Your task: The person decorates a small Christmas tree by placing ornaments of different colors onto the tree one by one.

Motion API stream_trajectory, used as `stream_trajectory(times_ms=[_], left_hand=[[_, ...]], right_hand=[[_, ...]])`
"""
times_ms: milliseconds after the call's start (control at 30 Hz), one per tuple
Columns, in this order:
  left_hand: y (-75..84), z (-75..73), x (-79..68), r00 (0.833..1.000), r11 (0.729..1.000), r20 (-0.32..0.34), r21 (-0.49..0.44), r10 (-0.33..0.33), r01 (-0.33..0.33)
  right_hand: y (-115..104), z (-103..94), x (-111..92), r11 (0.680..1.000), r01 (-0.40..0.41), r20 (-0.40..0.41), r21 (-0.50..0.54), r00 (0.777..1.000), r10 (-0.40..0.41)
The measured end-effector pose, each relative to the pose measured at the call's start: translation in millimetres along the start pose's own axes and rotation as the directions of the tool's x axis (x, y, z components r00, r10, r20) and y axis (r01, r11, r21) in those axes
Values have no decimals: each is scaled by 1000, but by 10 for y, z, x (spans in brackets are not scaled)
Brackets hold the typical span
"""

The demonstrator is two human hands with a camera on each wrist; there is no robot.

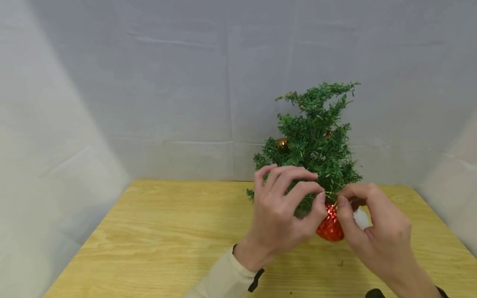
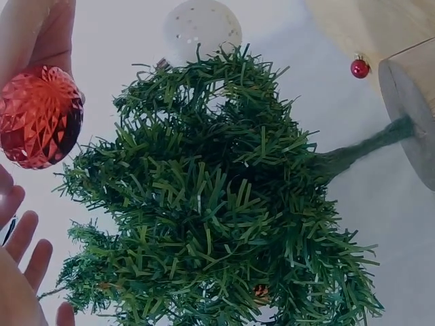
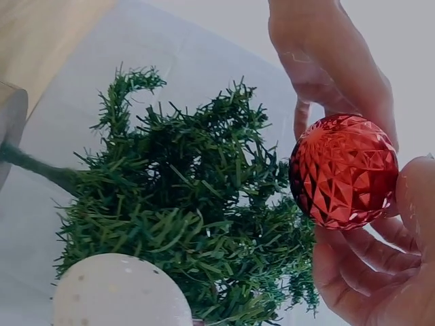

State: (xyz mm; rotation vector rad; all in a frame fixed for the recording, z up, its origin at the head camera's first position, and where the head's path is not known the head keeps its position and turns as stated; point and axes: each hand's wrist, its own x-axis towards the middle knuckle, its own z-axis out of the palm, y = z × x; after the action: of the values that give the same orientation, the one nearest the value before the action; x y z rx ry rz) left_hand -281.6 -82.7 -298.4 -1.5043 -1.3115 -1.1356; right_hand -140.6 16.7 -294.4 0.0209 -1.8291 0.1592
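Note:
A shiny red faceted Christmas ball [image 1: 331, 227] hangs between the two hands, in front of a small artificial Christmas tree [image 1: 313, 132]. The left hand [image 1: 285, 207] pinches a thin gold string [image 1: 330, 193] above the ball with thumb and index finger, its other fingers spread. From the other side, the right hand [image 1: 381, 231] pinches the string close to the top of the ball. Both wrist views show the red ball from below, its faceted surface [image 3: 345, 173] beside the tree's branches. The fingertips on the string are hidden in those views.
A white speckled ball [image 2: 202, 30] hangs on the tree, partly behind the right hand in the head view. A bronze ball [image 1: 282, 143] sits among the left branches. The tree has a round base [image 2: 411, 125], with a small red ball [image 2: 360, 67] near it. Wooden table [image 1: 160, 231].

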Motion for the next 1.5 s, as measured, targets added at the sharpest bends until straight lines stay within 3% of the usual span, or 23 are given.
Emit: stream_trajectory(times_ms=[233,600,833,1100,1367,1500], left_hand=[[-7,15,35,999,1000,43,2,-26,26],[-39,76,90,997,998,56,25,-58,57],[-21,145,178,995,993,43,71,-94,90],[12,193,225,984,979,73,139,-161,150],[37,211,248,969,964,135,200,-207,178],[36,193,237,958,963,187,203,-217,178]], right_hand=[[54,-37,-2,997,-43,65,-65,997,47],[115,-56,46,986,-132,85,-100,986,140],[134,-54,126,964,-252,106,-88,960,260],[153,-58,153,937,-337,130,-90,929,346],[170,-58,147,898,-417,213,-139,873,438],[168,-79,132,907,-395,256,-145,871,420]])
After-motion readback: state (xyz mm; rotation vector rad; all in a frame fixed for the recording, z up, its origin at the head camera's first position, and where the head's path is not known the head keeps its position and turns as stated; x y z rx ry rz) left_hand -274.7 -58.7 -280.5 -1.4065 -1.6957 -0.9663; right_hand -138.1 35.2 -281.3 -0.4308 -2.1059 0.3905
